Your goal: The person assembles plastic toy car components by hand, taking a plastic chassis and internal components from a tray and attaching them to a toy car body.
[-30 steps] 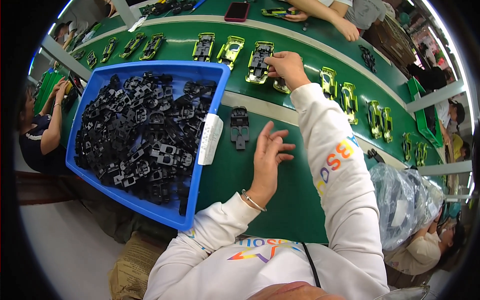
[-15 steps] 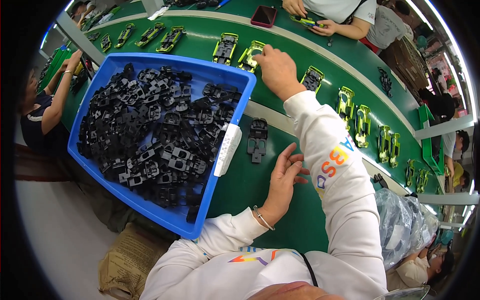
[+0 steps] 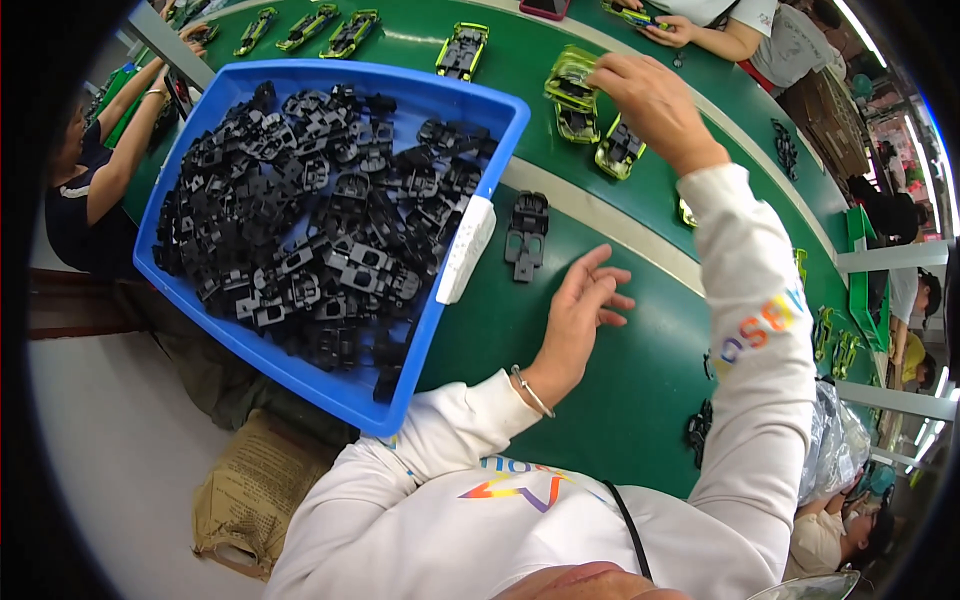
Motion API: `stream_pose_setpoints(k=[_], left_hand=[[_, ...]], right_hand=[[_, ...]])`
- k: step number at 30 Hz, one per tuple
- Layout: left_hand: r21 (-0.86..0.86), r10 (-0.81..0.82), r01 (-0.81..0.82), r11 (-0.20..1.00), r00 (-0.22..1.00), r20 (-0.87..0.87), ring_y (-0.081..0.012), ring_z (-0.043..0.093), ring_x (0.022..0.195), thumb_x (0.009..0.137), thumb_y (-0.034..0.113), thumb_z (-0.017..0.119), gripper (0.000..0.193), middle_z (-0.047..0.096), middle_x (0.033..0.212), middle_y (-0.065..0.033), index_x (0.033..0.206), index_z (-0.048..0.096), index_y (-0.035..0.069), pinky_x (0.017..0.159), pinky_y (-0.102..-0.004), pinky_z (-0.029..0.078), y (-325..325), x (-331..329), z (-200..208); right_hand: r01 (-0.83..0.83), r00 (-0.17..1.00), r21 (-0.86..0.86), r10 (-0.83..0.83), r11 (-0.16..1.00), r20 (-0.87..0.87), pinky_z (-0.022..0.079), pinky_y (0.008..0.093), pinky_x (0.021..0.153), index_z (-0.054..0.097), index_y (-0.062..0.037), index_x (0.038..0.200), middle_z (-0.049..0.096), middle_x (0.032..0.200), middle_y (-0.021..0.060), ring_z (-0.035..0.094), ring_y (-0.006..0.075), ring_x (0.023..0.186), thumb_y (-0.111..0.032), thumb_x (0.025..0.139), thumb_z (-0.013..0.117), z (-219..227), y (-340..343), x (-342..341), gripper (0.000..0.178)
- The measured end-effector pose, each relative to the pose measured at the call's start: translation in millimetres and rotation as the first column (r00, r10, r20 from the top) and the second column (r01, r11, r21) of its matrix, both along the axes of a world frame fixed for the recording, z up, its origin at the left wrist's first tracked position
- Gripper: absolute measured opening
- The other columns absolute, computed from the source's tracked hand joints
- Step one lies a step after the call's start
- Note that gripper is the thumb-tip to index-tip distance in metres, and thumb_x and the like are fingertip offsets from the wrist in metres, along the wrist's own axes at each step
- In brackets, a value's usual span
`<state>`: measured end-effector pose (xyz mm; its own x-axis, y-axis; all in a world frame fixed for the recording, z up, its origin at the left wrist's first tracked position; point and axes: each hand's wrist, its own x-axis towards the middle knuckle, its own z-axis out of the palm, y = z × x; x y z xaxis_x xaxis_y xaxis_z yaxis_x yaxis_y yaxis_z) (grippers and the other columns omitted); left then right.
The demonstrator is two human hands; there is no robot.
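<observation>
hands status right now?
Left hand: open, empty, near a black plastic part.
Right hand: closed, pinching the edge of a yellow-green toy car shell.

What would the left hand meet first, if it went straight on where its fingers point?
The left hand would probably reach the pale strip first; it might pass above, since depth is unclear.

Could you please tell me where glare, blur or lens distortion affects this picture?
All in the head view: the right hand and green shell look slightly blurred; the wide lens bends the green surface's edges and leaves black corners; light tubes at upper right burn out to white; a pale glare streak lies across the green surface.
</observation>
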<state>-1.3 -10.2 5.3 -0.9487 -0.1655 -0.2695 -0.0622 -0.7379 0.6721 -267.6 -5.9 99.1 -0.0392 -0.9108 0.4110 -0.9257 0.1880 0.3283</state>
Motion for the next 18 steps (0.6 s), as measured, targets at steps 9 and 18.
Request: stream_pose_setpoints(k=[9, 18], left_hand=[[0.535, -0.099, 0.214, 0.817, 0.967, -0.236, -0.023, 0.063, 0.109, 0.105, 0.055, 0.035, 0.062, 0.062, 0.124, -0.011, 0.139, 0.045, 0.004, 0.093, -0.0382, 0.052, -20.3, -12.7, 4.8], [0.195, 0.101, -0.069, 0.978, 0.982, -0.16, -0.0215, 0.067, 0.096, 0.106, 0.045, 0.041, 0.046, 0.062, 0.12, -0.0136, 0.129, 0.051, 0.006, 0.08, -0.0356, 0.057, 6.1, 37.7, 47.2]], right_hand=[[-0.055, 0.991, 0.343, 0.009, 0.938, 0.134, 0.047, 0.0327, 0.077, 0.066, -0.0114, 0.104, 0.062, 0.099, 0.0019, 0.061, 0.0185, 0.088, -0.012, 0.079, 0.063, 24.6, 124.8, 153.8, 0.025], [0.487, 0.434, -0.222, -0.013, 0.845, 0.901, 0.052, 0.0295, 0.074, 0.069, -0.0042, 0.109, 0.065, 0.1, 0.0098, 0.065, 0.0243, 0.083, 0.004, 0.082, 0.064, -20.7, 112.7, 163.6, 0.029]])
